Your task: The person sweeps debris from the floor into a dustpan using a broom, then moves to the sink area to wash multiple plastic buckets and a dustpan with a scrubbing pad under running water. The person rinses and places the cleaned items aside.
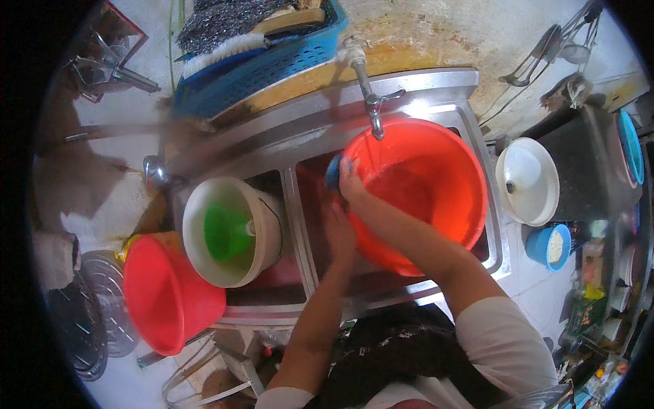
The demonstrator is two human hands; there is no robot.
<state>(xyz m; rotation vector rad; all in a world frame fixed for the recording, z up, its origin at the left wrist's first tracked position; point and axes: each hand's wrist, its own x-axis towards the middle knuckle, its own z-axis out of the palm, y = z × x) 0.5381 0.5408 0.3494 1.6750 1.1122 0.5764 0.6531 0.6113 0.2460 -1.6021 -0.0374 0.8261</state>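
Observation:
A large orange plastic basin (460, 168) sits in the right bowl of a stainless steel double sink (301, 230), beneath a metal tap (375, 115). A thin stream seems to fall from the tap into it. At the basin's left rim, my right hand (350, 179) grips a blue object (333, 173), perhaps a cloth or sponge; blur hides its exact kind. Just below, my left hand (340, 225) reaches along the basin's outer left side, its fingers blurred and partly hidden. Whether it holds anything is unclear.
A white bucket (191, 240) with a green plastic container (225, 232) inside stands at the left bowl. A red basin (176, 307) tilts at the left edge. Behind the sink is a blue basket (306, 56) with scrubbers. A white bowl (529, 179) and blue cup (536, 248) are at right.

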